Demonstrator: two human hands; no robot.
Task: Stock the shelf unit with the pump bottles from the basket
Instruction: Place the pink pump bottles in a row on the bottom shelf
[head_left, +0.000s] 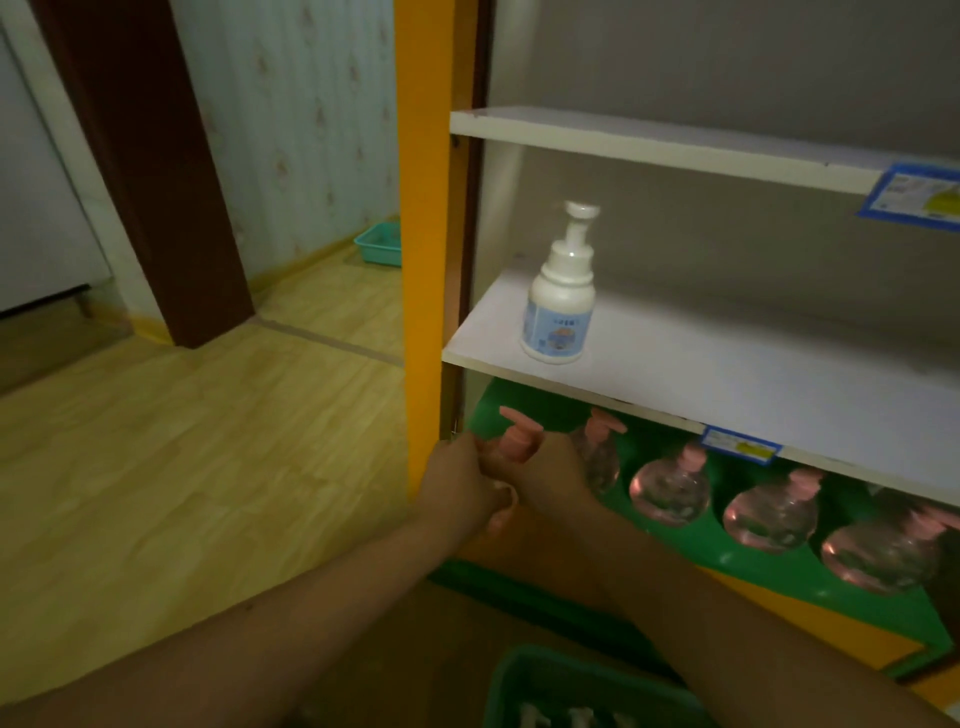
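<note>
Dim indoor view with a warm yellow-green cast. You see the brightest patch on the middle shelf (675, 374), near its left edge, where light falls on the white pump bottle (560, 306); its label stays too soft to read. The lower shelf beneath lies in shadow, and faint glints mark the clear bottles (670, 488) there. Your forearms and the green basket (524, 680) at the bottom are dark and blurred. Straight lines bow toward the frame edges from the wide lens.

Dim room: wood-look floor (182, 441), patterned wallpaper (291, 114), brown doorframe (145, 171).
</note>
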